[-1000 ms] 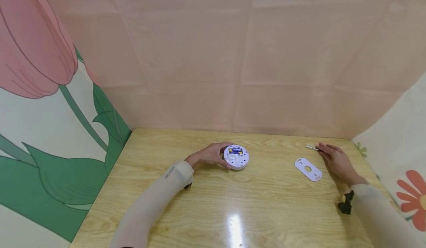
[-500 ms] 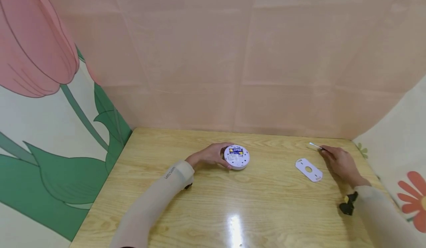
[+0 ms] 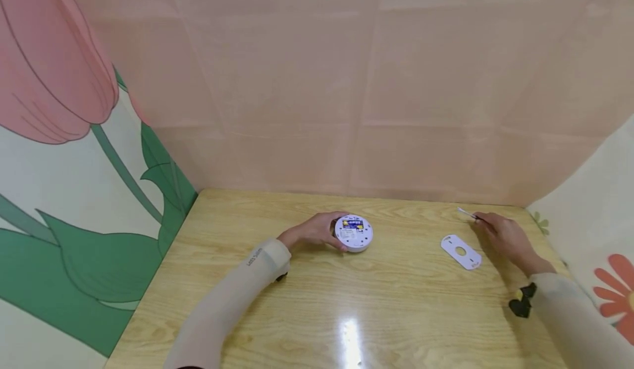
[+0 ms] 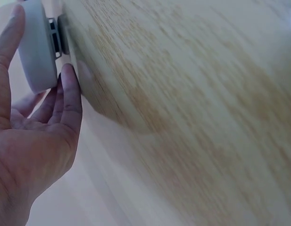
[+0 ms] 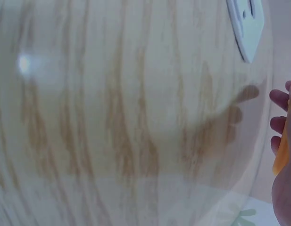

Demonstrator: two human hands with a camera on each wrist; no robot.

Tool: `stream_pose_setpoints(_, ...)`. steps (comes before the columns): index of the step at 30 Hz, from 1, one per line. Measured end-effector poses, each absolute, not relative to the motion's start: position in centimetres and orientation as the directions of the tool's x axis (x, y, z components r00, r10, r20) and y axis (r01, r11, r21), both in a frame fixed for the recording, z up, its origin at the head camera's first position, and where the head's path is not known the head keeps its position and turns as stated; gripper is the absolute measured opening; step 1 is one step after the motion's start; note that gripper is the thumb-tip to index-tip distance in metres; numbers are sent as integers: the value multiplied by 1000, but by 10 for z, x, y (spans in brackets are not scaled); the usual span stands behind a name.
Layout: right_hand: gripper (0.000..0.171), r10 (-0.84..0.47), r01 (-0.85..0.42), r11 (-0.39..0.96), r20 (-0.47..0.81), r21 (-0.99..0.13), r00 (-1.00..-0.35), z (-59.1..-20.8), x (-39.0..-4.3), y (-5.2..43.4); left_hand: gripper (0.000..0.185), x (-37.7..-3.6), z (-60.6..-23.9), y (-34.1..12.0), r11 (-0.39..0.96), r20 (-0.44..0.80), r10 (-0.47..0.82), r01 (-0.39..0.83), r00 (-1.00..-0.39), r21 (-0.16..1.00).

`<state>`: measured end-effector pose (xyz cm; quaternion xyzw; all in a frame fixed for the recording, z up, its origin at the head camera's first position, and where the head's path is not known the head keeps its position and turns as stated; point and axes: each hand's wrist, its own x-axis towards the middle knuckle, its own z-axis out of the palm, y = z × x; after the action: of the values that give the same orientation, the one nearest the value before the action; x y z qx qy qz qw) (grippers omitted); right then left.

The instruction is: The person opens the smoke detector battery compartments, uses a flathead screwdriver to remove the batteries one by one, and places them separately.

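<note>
My left hand (image 3: 317,228) grips the left edge of a round white smoke alarm (image 3: 358,238), which lies back side up with a blue battery (image 3: 353,223) showing in it. In the left wrist view the thumb is on one side of the smoke alarm (image 4: 37,52), and the fingers reach round its rim. At the table's right, my right hand (image 3: 506,240) holds a screwdriver (image 3: 467,213), its metal shaft pointing left. Its orange handle (image 5: 280,157) shows inside the curled fingers in the right wrist view.
A white mounting plate (image 3: 450,248) with a round hole lies on the wooden table (image 3: 406,303) between the hands. A pink cloth (image 3: 297,82) hangs behind the table's back edge. Walls with painted flowers stand left and right.
The right hand has picked the screwdriver up off the table and turned its tip up and to the left. The left hand and the smoke alarm stay almost still.
</note>
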<state>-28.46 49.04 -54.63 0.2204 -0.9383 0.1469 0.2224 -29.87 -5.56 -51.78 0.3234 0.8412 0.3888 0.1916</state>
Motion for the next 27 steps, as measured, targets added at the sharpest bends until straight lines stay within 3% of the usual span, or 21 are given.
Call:
stream_pose_setpoints(21, 17, -349, -430, 890, 379, -153, -857, -516, -279, 460, 104, -296, -518, -51, 499, -63, 680, 398, -731, 770)
stream_pose_setpoints(27, 16, -394, -478, 870, 408, -125, -824, -513, -279, 450, 102, -295, -518, -50, 492, -52, 682, 405, -730, 770)
